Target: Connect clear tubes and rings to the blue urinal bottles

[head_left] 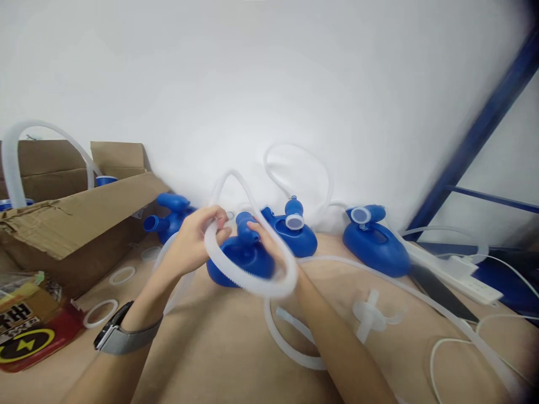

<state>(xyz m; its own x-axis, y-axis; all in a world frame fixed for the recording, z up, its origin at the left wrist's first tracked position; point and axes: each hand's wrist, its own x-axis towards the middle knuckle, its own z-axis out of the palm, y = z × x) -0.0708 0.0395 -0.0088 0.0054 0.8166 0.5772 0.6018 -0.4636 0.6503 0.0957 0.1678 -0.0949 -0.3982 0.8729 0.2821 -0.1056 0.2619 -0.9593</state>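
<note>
The blue plastic bottle (pixel 240 261) is squat and rounded, with a short neck pointing up and to the left, and it sits upright on the worktop (pixel 219 348) under both hands. The right hand (pixel 269 241) grips that neck. The white ribbed hose (pixel 252 283) curls in a loop around the front of the bottle, blurred by motion, with the left hand (pixel 193 238) pinching its upper left part.
</note>
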